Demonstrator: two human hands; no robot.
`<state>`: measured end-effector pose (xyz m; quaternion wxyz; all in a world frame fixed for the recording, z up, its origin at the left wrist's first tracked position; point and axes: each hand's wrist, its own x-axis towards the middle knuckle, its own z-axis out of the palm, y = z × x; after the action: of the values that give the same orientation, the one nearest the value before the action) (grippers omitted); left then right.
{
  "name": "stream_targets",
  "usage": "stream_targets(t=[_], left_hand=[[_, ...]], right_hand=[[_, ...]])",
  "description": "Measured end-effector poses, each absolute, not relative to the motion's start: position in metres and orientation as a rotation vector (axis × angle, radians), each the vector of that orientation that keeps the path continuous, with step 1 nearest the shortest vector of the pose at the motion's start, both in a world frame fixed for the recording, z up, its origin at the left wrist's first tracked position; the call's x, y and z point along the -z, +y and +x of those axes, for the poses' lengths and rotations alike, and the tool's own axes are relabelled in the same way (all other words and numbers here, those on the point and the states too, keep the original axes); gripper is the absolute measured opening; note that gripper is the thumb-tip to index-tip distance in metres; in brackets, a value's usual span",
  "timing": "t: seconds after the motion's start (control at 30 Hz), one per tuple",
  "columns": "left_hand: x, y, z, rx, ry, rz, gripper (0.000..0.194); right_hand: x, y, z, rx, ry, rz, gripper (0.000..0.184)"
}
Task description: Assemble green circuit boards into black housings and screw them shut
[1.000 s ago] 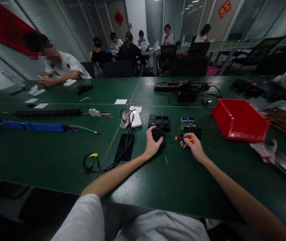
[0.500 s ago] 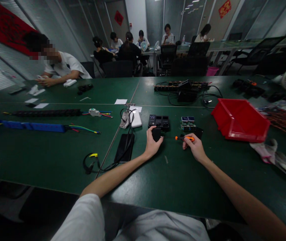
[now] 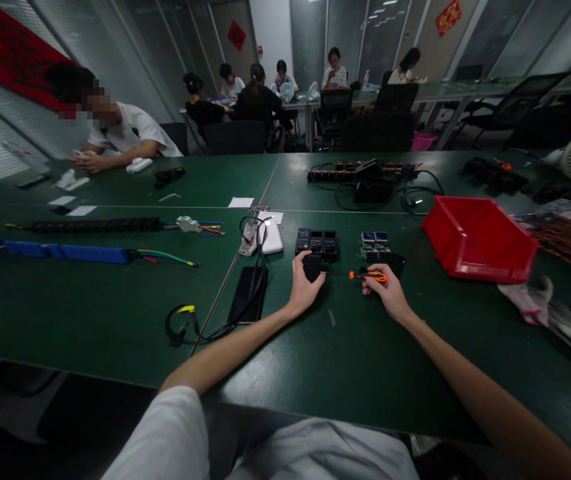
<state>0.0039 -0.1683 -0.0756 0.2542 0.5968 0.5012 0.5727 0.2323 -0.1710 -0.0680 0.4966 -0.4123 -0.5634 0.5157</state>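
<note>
My left hand (image 3: 305,287) is closed around a small black box-shaped device (image 3: 312,268), thumb and fingers on opposite sides. In my right hand (image 3: 387,291) is a screwdriver (image 3: 369,275) with an orange and black handle, held level. Its thin shaft points left and its tip meets or nearly meets the right side of the black device. Just beyond my left hand stand several black modules (image 3: 317,243) in a row. Small green circuit boards with screens (image 3: 374,245) lie beyond my right hand, and a flat black piece (image 3: 397,265) is partly behind that hand.
To the right are a red bin (image 3: 480,240) and a glove (image 3: 535,307). On the left lie a black phone (image 3: 248,295), looped black cable (image 3: 215,333), a white power bank (image 3: 271,237) and a blue power strip (image 3: 80,253). A person (image 3: 125,137) sits across the table.
Almost nothing differs. My right hand and the screwdriver have shifted very slightly left; my left hand keeps its hold on the black device.
</note>
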Motion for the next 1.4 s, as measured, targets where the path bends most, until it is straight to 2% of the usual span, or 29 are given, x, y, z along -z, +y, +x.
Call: stream_targets(t=[0.23,0.7,0.87,1.0,1.2,1.4], left_hand=[[0.076,-0.1674,0.0038,-1.557,1.356,1.63,0.058],[0.0753,-0.1672,0.0041,-1.563,1.359,1.639,0.056],[0.0753,-0.1673,0.0042,-1.564,1.365,1.642,0.056],[0.0755,-0.1674,0.004,-1.564,1.358,1.641,0.056],[0.0772,-0.1667,0.0041,-1.564,1.361,1.648,0.057],[0.0781,-0.1661,0.0039,-1.554,1.364,1.645,0.058]], right_hand=[[0.0636,-0.1724,0.2309,-1.238,-1.39,-1.014,0.023],[0.068,-0.1702,0.2317,-1.246,-1.427,-1.138,0.032],[0.068,-0.1697,0.2321,-1.238,-1.408,-1.059,0.022],[0.068,-0.1703,0.2328,-1.236,-1.391,-1.025,0.028],[0.0679,-0.1707,0.233,-1.243,-1.381,-1.013,0.02],[0.0672,-0.1702,0.2317,-1.231,-1.389,-1.026,0.02]])
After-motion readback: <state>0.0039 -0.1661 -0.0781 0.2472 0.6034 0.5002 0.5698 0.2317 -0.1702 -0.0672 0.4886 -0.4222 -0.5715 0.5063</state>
